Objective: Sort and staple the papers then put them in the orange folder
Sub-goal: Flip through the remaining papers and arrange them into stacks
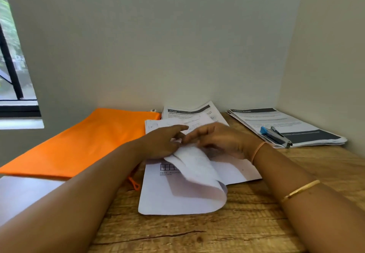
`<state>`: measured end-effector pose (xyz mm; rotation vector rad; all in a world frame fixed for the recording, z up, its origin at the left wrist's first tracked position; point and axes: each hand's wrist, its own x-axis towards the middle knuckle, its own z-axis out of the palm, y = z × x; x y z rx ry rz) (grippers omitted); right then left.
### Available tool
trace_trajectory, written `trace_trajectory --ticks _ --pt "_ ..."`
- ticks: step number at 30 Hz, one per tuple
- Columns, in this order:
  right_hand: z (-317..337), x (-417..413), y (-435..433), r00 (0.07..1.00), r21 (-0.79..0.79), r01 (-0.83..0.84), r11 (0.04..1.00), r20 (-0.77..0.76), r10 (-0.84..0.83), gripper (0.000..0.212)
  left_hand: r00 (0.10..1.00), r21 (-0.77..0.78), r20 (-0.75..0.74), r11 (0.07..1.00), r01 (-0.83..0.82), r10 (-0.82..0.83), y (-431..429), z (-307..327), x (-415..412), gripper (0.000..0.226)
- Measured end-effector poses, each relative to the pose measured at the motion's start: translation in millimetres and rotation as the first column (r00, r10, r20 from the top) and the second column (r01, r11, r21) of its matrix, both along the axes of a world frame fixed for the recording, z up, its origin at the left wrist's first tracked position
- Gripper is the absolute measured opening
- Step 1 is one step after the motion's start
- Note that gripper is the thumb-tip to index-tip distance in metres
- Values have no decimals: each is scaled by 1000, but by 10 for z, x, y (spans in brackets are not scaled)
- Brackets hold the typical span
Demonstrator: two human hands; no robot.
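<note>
Pinching with curled fingers, the left hand (164, 143) holds the lifted end of a curled sheet (197, 167) above the middle pile (177, 197) of papers. Its forefinger lies straighter and points toward the right hand, but blur hides how the thumb sits. The right hand (219, 140) rests just beside it on top of the same pile, with its fingers fairly straight and laid flat on the paper, gripping nothing. The fingertips of the two hands almost meet. The curled sheet bends up from the near part of the middle pile in a loop, and its free end is tucked under the left hand. The middle pile lies fanned out on the wooden table (246, 223), and a printed grid shows on one page beneath the loop.

Just left of the middle pile the orange folder (79, 144) lies flat, its orange zip pull (134, 183) at the pile's left edge. Behind the middle pile, against the wall, a far stack (187, 111) of printed pages shows a dark header. Right of the middle pile and well apart from it sits a right-hand stack (292, 123), with the blue and grey stapler (275, 136) lying on top. On the right arm, nearer the camera than the pile, are an orange band (258, 152) at the wrist and a gold bangle (300, 190). A window (13, 75) stands far left of the pile.
</note>
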<state>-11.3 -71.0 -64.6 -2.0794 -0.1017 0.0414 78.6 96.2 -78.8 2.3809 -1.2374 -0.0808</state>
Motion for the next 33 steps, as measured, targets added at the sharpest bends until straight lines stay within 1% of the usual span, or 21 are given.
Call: trace_trajectory --ticks 1,2,3,4,5,6,7,8,10,13,15,16,19,22,25,29,31,33 --pt "7 23 -17 994 100 101 990 41 -105 32 1000 44 -6 999 6 -6 0 -7 4 51" --pt "21 41 -35 974 196 199 960 66 -215 29 1000 75 -10 997 8 -8 7 -8 11 49" --pt "31 53 -62 939 195 296 935 118 -322 27 1000 87 -6 996 12 -11 10 0 5 47" --pt "34 66 -99 889 69 402 913 209 -408 29 1000 85 -7 996 12 -12 10 -4 7 44" --pt "28 69 -149 850 -107 486 867 288 -441 33 1000 76 -4 997 16 -16 0 -6 0 41" --pt "11 78 -200 838 -255 523 813 327 -437 38 1000 70 11 997 21 -22 -11 -11 -8 39" --pt "0 80 -244 846 -347 522 779 325 -422 41 999 68 23 997 28 -30 -23 -17 -19 37" --pt "-8 83 -273 864 -387 498 776 296 -407 42 999 67 27 997 32 -34 -33 -16 -28 38" --pt "-21 91 -281 893 -404 446 798 258 -368 41 1000 62 11 998 23 -24 -48 -10 -39 43" --pt "1 73 -232 904 -438 421 794 267 -333 37 1000 67 -30 998 3 -1 -39 6 -65 65" --pt "12 68 -210 904 -476 423 771 284 -321 33 999 108 -37 994 4 0 -23 7 -69 80" --pt "20 66 -207 897 -486 436 757 301 -324 31 999 129 -35 992 7 -2 -18 2 -65 84" --pt "40 57 -231 859 -460 500 734 372 -352 29 999 159 -32 987 18 -13 -21 -9 -49 88" --pt "58 58 -278 834 -416 538 734 391 -390 28 999 177 -37 984 20 -13 -34 -5 -59 88" --pt "63 69 -356 816 -386 569 726 376 -439 31 998 148 -61 989 20 -11 -26 -2 -72 88" --pt "42 70 -446 800 -367 598 712 316 -510 32 996 139 -83 990 25 -14 -11 11 -80 86" --pt "70 48 -425 816 -320 573 755 306 -489 29 996 149 -84 989 24 -11 -9 23 -91 86" --pt "111 -2 -355 851 -231 506 831 290 -438 29 996 155 -87 988 15 -1 -7 39 -101 90"
